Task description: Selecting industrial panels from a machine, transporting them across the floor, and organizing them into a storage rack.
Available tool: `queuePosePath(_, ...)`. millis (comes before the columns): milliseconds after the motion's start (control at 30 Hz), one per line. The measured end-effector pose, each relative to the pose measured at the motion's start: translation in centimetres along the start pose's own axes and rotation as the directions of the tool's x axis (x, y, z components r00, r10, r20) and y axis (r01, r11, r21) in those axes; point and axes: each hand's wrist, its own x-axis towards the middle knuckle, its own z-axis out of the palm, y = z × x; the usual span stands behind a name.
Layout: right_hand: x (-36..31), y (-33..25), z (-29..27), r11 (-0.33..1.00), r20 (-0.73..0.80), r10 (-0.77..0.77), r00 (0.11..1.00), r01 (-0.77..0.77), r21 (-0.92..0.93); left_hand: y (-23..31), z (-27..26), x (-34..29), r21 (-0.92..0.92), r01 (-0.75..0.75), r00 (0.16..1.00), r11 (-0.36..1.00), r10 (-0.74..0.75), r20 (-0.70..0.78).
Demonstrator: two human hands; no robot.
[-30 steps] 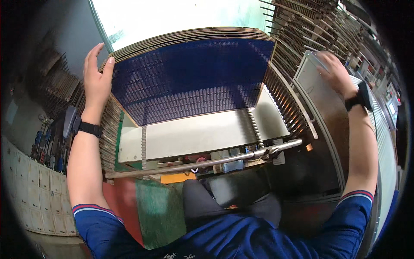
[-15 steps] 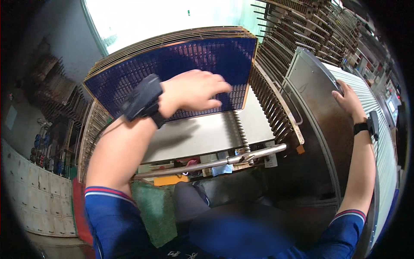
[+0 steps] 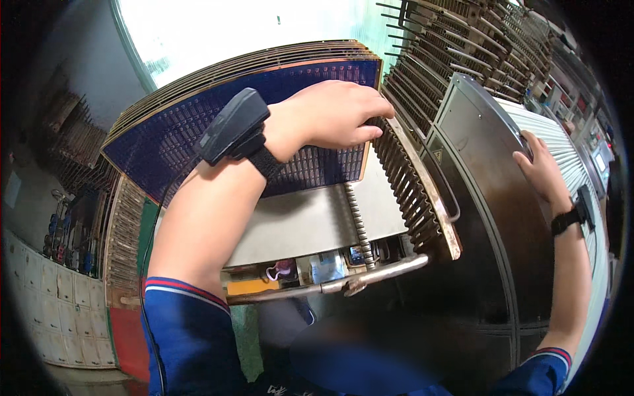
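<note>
A stack of upright dark-blue circuit panels (image 3: 198, 125) with copper-coloured edges stands in a slotted metal rack (image 3: 422, 191). My left hand (image 3: 343, 115) reaches across the front panel to the rack's right side rail. Its fingers curl over the top of that rail, with the thumb on the panel side; the fingertips are partly hidden. At the right, my right hand (image 3: 545, 171) lies on the edge of a steel roller machine (image 3: 489, 125), fingers stretched and thumb apart. Both wrists carry black strapped devices.
A round metal bar (image 3: 389, 270) crosses the rack's near side, below a pale base plate (image 3: 290, 228). Under it lie a yellow piece (image 3: 251, 286) and small items. More slotted racks (image 3: 462, 53) stand behind, and lockers (image 3: 59, 303) line the left.
My left hand has moved right, from in front of the panels to the rack's side rail. The rack and panels have come nearer and left. My right hand stays on the machine's edge.
</note>
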Motion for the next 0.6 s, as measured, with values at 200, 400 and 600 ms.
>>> queuePosePath(200,-0.21,0.01,0.17,0.997,0.002,-0.006,1.000,0.005,0.080,-0.32,-0.43,-0.67,-0.081,0.022,0.999,0.997,-0.025,-0.037)
queuePosePath(400,-0.12,0.57,0.13,0.996,-0.003,-0.025,1.000,0.026,0.082,-0.33,-0.45,-0.74,-0.058,0.010,1.000,0.998,-0.011,-0.007)
queuePosePath(600,-0.31,0.40,0.07,0.995,-0.016,-0.023,1.000,0.024,0.095,0.02,-0.73,-0.68,-0.024,0.031,0.999,0.999,-0.030,0.034)
